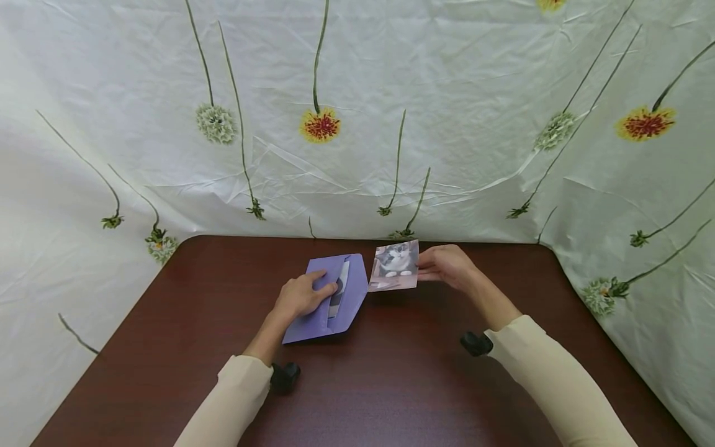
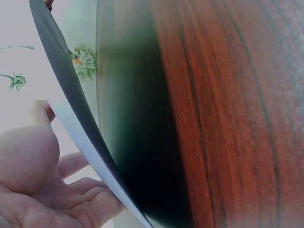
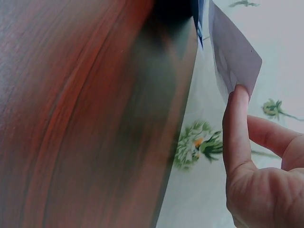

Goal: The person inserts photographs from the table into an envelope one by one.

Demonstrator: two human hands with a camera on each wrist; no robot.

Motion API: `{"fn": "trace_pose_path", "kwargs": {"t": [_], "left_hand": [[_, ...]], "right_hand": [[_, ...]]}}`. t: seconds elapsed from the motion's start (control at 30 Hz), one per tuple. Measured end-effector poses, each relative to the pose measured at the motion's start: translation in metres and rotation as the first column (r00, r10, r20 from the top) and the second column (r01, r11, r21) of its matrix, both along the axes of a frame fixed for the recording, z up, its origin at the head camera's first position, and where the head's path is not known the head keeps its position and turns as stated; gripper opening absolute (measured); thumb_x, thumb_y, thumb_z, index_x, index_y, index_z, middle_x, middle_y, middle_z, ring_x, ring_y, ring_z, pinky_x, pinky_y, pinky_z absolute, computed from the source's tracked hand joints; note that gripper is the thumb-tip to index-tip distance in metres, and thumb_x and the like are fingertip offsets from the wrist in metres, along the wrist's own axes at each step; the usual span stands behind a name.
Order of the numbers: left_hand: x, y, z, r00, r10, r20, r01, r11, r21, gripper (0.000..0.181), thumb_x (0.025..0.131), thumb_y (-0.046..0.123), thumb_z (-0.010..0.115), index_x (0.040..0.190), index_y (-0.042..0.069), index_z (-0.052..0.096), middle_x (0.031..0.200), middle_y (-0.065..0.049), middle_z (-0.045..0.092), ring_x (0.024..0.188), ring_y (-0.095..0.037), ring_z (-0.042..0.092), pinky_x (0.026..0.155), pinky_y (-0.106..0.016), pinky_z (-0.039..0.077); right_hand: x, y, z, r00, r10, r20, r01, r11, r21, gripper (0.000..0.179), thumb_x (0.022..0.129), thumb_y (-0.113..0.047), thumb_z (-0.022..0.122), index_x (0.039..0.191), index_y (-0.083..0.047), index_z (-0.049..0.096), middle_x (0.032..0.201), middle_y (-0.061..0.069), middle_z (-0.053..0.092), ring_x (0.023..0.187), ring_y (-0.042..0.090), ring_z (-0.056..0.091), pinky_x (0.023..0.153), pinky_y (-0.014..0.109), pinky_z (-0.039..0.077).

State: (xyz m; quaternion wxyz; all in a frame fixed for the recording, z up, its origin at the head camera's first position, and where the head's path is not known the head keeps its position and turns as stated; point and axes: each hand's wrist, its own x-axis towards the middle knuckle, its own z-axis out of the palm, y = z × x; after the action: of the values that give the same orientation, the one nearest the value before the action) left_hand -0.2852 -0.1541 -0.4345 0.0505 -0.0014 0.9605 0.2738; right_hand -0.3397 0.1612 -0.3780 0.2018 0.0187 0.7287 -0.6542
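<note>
My left hand (image 1: 301,295) holds a purple envelope (image 1: 349,301), its thumb lying over the opening and another finger on the front. A grey-and-white card (image 1: 338,292) shows inside that opening. In the left wrist view the envelope (image 2: 90,137) is seen nearly edge-on, tilted above the table. My right hand (image 1: 447,267) pinches a photo card (image 1: 396,266) with a grey-and-white cat picture by its right edge. The card stands off the table, just right of the envelope's flap. Its pale face (image 3: 235,50) appears in the right wrist view, a finger pressed along it.
A dark red-brown wooden table (image 1: 391,372) lies under both hands. Behind it hangs a white flower-print cloth (image 1: 357,161), which also runs down both sides. Dark wrist devices sit at the cream sleeves (image 1: 240,385).
</note>
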Motion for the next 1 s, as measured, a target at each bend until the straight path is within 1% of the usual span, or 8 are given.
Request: {"fn": "trace_pose_path", "kwargs": {"t": [0.1,0.27,0.33,0.5,0.8,0.93,1.0], "left_hand": [[-0.001,0.000,0.000,1.000,-0.001,0.000,0.001,1.000,-0.005,0.063,0.099,0.047,0.056,0.150,0.011,0.051,0.147,-0.025,0.054,0.136,-0.050,0.049,0.107,-0.061,0.042],[-0.001,0.000,-0.001,1.000,-0.001,0.004,0.001,1.000,-0.012,0.063,0.099,0.048,0.056,0.151,0.012,0.051,0.147,-0.025,0.054,0.136,-0.050,0.049,0.107,-0.061,0.042],[-0.001,0.000,-0.001,1.000,0.000,0.004,0.000,1.000,-0.015,0.063,0.099,0.048,0.056,0.151,0.012,0.051,0.147,-0.025,0.054,0.135,-0.050,0.049,0.107,-0.061,0.042],[-0.001,0.001,-0.001,1.000,0.003,0.003,-0.003,1.000,-0.016,0.063,0.099,0.048,0.056,0.151,0.011,0.051,0.147,-0.025,0.053,0.136,-0.050,0.049,0.107,-0.061,0.042],[0.000,0.003,0.001,1.000,-0.003,0.010,0.003,0.999,-0.032,0.063,0.100,0.047,0.056,0.150,0.011,0.051,0.147,-0.026,0.053,0.135,-0.050,0.049,0.107,-0.061,0.043],[0.000,0.002,0.002,1.000,0.004,0.009,-0.003,1.000,-0.031,0.063,0.100,0.047,0.056,0.151,0.011,0.050,0.147,-0.026,0.053,0.136,-0.049,0.049,0.108,-0.061,0.042],[0.000,0.002,0.002,1.000,0.004,0.008,-0.004,1.000,-0.031,0.062,0.100,0.047,0.056,0.151,0.011,0.051,0.147,-0.026,0.053,0.136,-0.049,0.049,0.107,-0.061,0.042]], "right_hand": [[0.002,-0.006,0.003,1.000,0.024,0.000,-0.024,1.000,0.002,0.035,0.097,0.006,0.055,0.128,0.021,0.052,0.092,0.009,0.066,0.077,0.015,0.071,0.085,0.038,0.060],[0.007,-0.018,0.002,0.999,0.050,0.002,-0.050,0.999,0.000,0.032,0.096,0.006,0.056,0.124,0.021,0.055,0.089,0.009,0.067,0.075,0.015,0.071,0.079,0.035,0.062],[0.008,-0.023,0.001,0.999,0.053,0.003,-0.053,0.999,-0.001,0.030,0.096,0.006,0.057,0.122,0.021,0.056,0.089,0.009,0.067,0.074,0.016,0.071,0.076,0.033,0.062],[0.011,-0.035,-0.005,0.998,0.065,0.020,-0.065,0.998,-0.015,0.027,0.095,0.006,0.058,0.118,0.020,0.058,0.088,0.009,0.066,0.073,0.016,0.070,0.075,0.033,0.062],[0.013,-0.051,-0.013,0.996,0.071,0.047,-0.070,0.997,-0.041,0.025,0.094,0.008,0.058,0.116,0.019,0.059,0.086,0.010,0.066,0.070,0.015,0.070,0.070,0.030,0.062],[0.015,-0.055,-0.014,0.996,0.076,0.046,-0.074,0.996,-0.046,0.026,0.094,0.008,0.058,0.116,0.020,0.060,0.085,0.010,0.067,0.069,0.014,0.070,0.072,0.032,0.062],[0.016,-0.058,-0.015,0.996,0.077,0.042,-0.075,0.996,-0.048,0.026,0.094,0.007,0.058,0.116,0.020,0.060,0.086,0.010,0.067,0.070,0.014,0.070,0.076,0.034,0.062]]}}
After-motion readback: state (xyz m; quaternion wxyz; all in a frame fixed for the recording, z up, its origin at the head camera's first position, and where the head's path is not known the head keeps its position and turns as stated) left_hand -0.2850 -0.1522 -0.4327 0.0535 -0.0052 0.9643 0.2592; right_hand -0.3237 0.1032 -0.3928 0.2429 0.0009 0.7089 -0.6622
